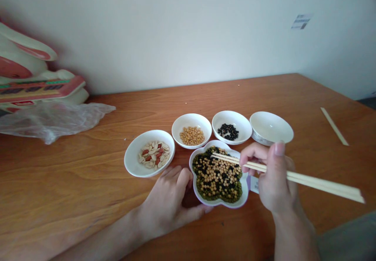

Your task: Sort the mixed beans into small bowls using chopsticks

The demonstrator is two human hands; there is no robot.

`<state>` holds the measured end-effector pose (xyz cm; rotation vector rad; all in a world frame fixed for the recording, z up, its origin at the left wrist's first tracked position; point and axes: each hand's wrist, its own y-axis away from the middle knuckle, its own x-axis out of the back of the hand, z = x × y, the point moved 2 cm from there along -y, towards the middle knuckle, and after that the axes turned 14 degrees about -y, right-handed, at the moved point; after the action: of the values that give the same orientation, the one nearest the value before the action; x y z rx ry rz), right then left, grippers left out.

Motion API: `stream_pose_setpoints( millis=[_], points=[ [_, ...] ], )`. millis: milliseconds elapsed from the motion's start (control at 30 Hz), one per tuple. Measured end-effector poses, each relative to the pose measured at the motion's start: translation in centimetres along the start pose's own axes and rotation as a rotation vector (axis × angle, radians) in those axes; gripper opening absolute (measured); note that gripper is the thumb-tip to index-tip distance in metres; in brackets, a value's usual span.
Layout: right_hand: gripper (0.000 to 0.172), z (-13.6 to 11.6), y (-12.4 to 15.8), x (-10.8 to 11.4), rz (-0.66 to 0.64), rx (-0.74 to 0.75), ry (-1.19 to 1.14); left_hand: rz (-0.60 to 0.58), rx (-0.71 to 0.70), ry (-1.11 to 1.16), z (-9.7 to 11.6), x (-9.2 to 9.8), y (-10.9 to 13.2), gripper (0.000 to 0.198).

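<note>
Pinching pale wooden chopsticks [308, 180] between thumb and fingers, the right hand [272, 176] sits just right of a white flower-shaped dish of mixed beans [221, 205], sticks slanting left with tips over its far side, while the left hand [169, 204], fingers loosely curled, touches its left rim.

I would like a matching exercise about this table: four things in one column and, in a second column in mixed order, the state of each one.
Column 1
1. leftmost round bowl
2. rightmost round bowl
3. flower-shaped dish
4. chopsticks

Column 2
A. held in the right hand
B. holds peanuts
C. empty
D. touched at its rim by the left hand

Pairs: 1-B, 2-C, 3-D, 4-A
</note>
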<state>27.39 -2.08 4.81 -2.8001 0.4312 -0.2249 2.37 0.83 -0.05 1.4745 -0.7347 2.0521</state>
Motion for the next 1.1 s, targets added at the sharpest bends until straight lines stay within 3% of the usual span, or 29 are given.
stream_pose_setpoints(
  millis=[1100],
  points=[
    [0.079,0.81,0.24,0.0,0.004,-0.043,0.085,0.011,0.016,0.012,0.05,0.05,-0.06,0.047]
  ],
)
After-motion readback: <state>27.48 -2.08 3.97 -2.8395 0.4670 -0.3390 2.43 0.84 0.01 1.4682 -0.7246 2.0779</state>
